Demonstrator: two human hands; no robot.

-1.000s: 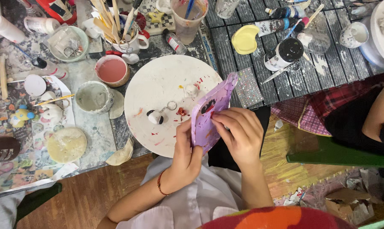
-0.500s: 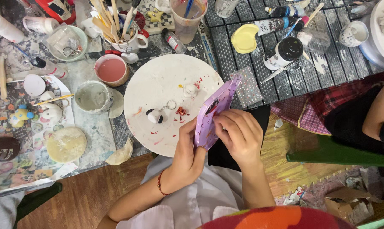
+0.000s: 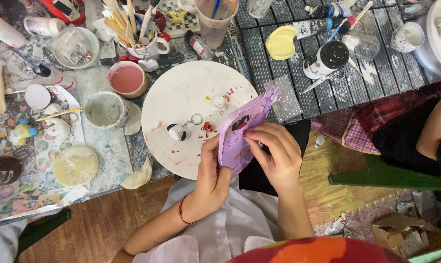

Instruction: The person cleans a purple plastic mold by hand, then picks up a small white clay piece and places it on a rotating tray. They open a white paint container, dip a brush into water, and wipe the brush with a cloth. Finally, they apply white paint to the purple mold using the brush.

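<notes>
Fingers [image 3: 264, 139] of right hand [image 3: 276, 158] pinch purple tray [image 3: 237, 134] face; left hand [image 3: 213, 178] clamps lower edge — looks thin, light, paint-slick; edges safest.

Both hands hold a flat lilac tray [image 3: 240, 134] tilted over a round white board [image 3: 191, 104] – the left hand [image 3: 211, 173] grips its lower edge, the right hand [image 3: 274, 151] pinches its front face. On the board lie a small black-and-white keyring figure [image 3: 176, 131] and red paint smears – a pink-filled bowl [image 3: 127, 79] sits beside it on the cluttered worktop [image 3: 108, 146].
</notes>
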